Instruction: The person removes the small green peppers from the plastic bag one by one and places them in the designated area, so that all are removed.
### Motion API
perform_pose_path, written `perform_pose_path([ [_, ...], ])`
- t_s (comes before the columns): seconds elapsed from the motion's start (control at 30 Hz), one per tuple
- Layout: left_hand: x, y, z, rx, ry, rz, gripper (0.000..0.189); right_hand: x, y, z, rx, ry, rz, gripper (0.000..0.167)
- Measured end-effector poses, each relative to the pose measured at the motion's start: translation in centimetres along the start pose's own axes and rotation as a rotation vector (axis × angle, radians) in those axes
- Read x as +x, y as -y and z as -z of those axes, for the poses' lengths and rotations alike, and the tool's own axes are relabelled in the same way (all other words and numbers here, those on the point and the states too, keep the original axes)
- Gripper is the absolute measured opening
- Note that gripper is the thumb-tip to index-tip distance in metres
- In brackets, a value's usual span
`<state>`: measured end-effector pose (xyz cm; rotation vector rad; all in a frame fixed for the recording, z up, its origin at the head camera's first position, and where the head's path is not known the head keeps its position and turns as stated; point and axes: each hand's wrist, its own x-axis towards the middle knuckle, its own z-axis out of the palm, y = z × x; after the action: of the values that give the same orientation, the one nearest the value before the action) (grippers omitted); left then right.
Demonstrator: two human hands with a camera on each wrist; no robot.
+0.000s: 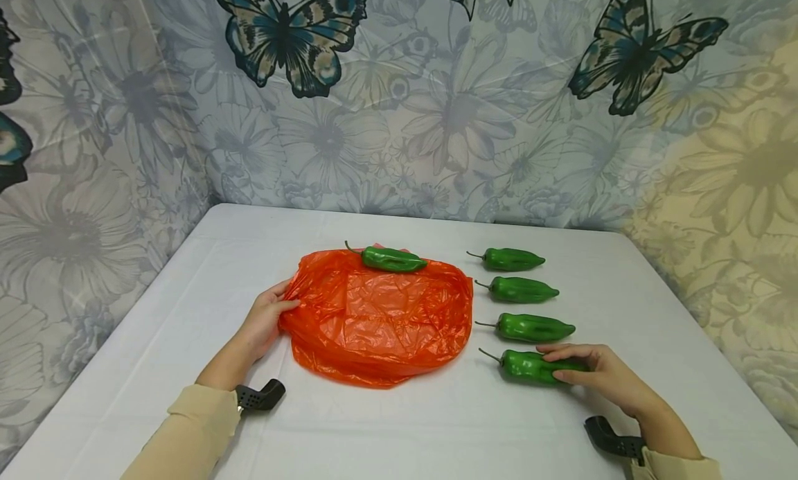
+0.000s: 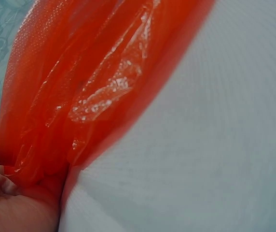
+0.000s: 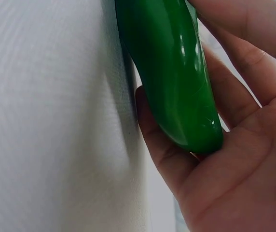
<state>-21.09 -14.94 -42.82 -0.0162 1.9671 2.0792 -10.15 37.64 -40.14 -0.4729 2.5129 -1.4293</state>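
Observation:
An orange-red plastic bag (image 1: 405, 321) lies spread on the white table, its near side bunched into folds. At its left edge my left hand (image 1: 262, 324) pinches the gathered plastic between thumb and fingers; the left wrist view shows the folds (image 2: 104, 72) running into that grip. My right hand (image 1: 601, 372) holds the blunt end of the nearest green pepper (image 1: 524, 366), whose stem points left. In the right wrist view the pepper's tip (image 3: 200, 130) sits between the thumb and fingers, close to the tabletop. One more green pepper (image 1: 393, 260) lies across the bag's far edge.
Right of the bag, three other green peppers lie in a column, stems leftward: a far one (image 1: 514, 260), a middle one (image 1: 524, 290) and a nearer one (image 1: 535, 327). A white cloth covers the table (image 1: 386, 438). Butterfly-patterned fabric (image 1: 386, 140) hangs behind it.

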Motion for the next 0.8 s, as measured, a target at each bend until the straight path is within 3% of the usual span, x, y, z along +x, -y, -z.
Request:
perform_pose_path([
  [0.33,-0.02,-0.04,0.06,0.011,-0.01,0.009,0.057,-0.07,0.11,0.18,-0.004,0.023,-0.058,0.026],
  [0.8,-0.11,-0.11,0.04,0.02,-0.009,0.013,0.056,-0.15,0.07,0.31,0.014,0.035,-0.012,0.029],
])
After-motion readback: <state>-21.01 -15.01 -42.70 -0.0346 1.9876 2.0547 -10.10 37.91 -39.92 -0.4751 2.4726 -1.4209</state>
